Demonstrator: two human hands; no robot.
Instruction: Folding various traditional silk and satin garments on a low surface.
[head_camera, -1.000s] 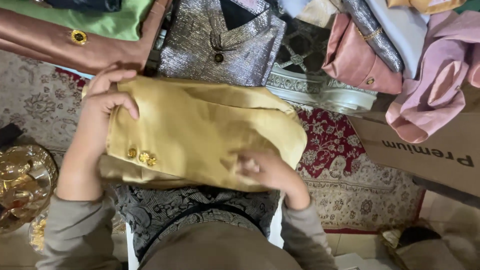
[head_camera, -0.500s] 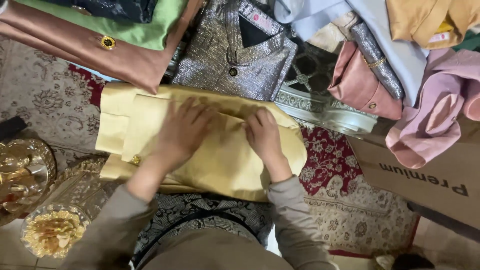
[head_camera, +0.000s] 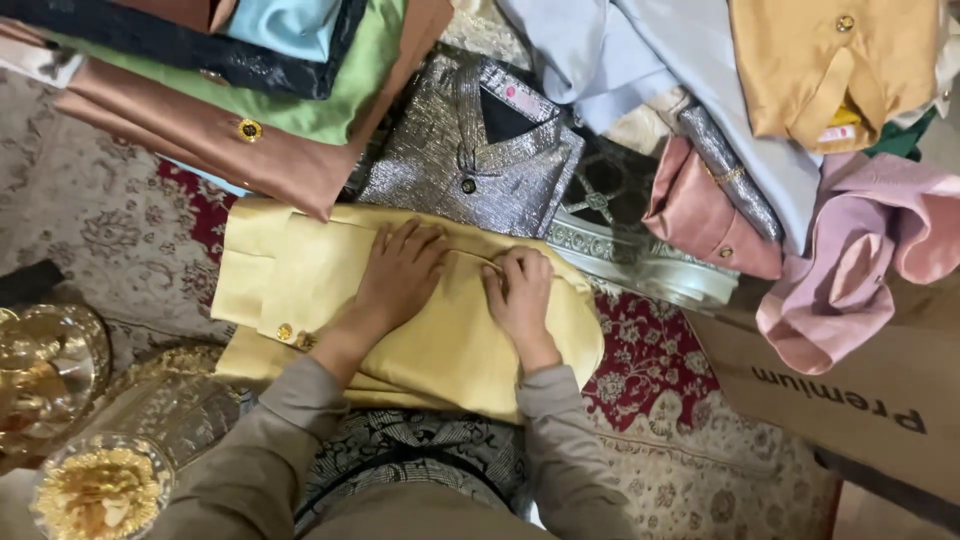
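Both hands (head_camera: 455, 285) flat on yellow garment (head_camera: 300, 290), silver garment (head_camera: 480, 160) just beyond

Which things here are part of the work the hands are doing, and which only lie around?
In hand: folded yellow satin garment with gold buttons, left hand and right hand pressed flat on it.

Lying about: silver metallic shirt, folded brown garment, pink cloth, brown cardboard box, patterned carpet.

I have one view only: the head camera looks straight down, close above the patterned carpet (head_camera: 90, 230) and folded garments.
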